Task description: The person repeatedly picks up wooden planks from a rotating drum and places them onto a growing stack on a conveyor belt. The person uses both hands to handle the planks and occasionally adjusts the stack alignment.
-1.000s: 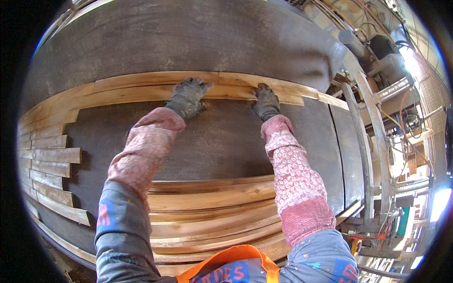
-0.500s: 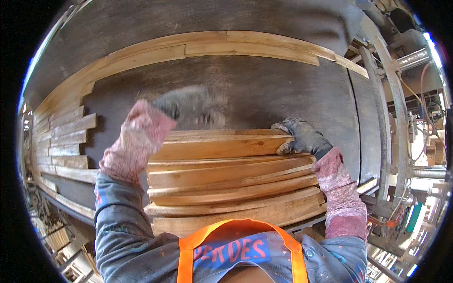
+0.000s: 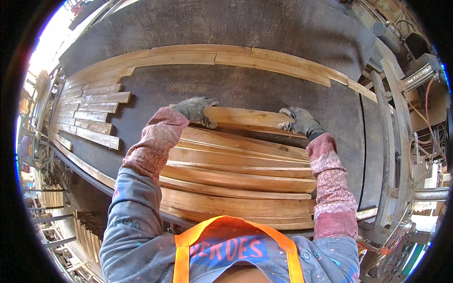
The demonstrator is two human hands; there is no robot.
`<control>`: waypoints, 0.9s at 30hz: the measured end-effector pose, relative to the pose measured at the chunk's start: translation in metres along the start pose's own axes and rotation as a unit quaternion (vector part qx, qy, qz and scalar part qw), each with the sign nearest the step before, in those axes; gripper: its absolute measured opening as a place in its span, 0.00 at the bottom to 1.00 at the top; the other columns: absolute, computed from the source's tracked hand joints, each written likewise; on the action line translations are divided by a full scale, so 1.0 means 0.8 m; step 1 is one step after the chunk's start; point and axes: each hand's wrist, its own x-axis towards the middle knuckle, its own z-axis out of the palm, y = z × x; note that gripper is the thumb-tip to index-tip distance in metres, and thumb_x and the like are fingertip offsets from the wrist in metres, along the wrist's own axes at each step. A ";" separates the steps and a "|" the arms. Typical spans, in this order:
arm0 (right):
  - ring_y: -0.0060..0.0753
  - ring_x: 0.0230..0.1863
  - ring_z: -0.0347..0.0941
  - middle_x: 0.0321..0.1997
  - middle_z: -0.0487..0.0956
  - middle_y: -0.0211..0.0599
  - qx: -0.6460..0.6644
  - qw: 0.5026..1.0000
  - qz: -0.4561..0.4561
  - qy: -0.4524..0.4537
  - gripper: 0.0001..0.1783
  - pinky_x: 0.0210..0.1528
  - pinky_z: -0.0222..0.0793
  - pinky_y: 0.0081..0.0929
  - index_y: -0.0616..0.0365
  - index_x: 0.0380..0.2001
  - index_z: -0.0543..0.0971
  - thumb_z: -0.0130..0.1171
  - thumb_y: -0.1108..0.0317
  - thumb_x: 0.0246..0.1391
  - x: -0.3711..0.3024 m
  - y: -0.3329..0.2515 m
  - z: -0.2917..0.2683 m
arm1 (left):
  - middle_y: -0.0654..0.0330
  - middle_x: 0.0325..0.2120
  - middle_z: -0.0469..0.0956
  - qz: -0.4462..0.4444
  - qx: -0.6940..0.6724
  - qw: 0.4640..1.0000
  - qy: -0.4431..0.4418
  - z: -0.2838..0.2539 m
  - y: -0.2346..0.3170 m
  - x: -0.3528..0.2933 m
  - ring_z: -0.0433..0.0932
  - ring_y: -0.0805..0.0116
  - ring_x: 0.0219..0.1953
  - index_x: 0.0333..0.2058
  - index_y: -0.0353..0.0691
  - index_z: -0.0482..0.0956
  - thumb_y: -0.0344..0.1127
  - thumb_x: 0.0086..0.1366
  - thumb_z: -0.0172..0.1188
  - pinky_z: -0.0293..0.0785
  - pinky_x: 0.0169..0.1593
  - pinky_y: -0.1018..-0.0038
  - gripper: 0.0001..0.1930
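A short wooden board [image 3: 247, 117] spans the gap between my two gloved hands, at the far side of a pile of similar boards. My left hand [image 3: 197, 111], in a dark grey work glove, is closed round its left end. Round the right end, fingers over the top edge, is my right hand [image 3: 299, 122] in a matching glove. Closer to me, several more boards [image 3: 236, 177] lie side by side in a stack reaching almost to my apron. Parts of the board's ends are hidden by the gloves.
On the dark tabletop [image 3: 170, 87], long strips of wood [image 3: 264, 66] form a curved row at the far side. Staggered boards [image 3: 96, 115] lie at the left. A metal frame [image 3: 394, 118] with hoses borders the right side. Below left stands stacked wood [image 3: 87, 236].
My left hand has come down from a blurred reach onto the board's left end. The board has shifted away from the pile, with my right hand still at its right end.
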 end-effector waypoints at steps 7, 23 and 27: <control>0.41 0.61 0.75 0.63 0.76 0.45 0.258 0.947 0.068 0.181 0.38 0.62 0.72 0.30 0.57 0.66 0.71 0.71 0.54 0.57 -0.096 0.098 -0.043 | 0.47 0.65 0.71 0.090 0.004 0.994 0.056 -0.015 0.029 -0.003 0.72 0.48 0.65 0.70 0.42 0.66 0.51 0.60 0.72 0.69 0.67 0.57 0.43; 0.38 0.45 0.83 0.53 0.81 0.41 0.747 0.652 -0.005 0.131 0.23 0.47 0.84 0.36 0.57 0.63 0.70 0.57 0.59 0.71 -0.149 0.007 -0.022 | 0.50 0.59 0.78 0.035 0.024 0.991 0.124 -0.056 0.157 0.009 0.76 0.55 0.61 0.62 0.44 0.76 0.47 0.71 0.60 0.69 0.66 0.63 0.25; 0.35 0.41 0.85 0.45 0.84 0.38 0.830 0.508 0.001 0.230 0.17 0.37 0.87 0.32 0.50 0.51 0.78 0.61 0.52 0.67 -0.131 0.055 -0.035 | 0.49 0.59 0.77 0.074 -0.029 0.995 0.056 -0.053 0.147 0.038 0.75 0.54 0.61 0.63 0.45 0.75 0.49 0.70 0.60 0.68 0.66 0.60 0.27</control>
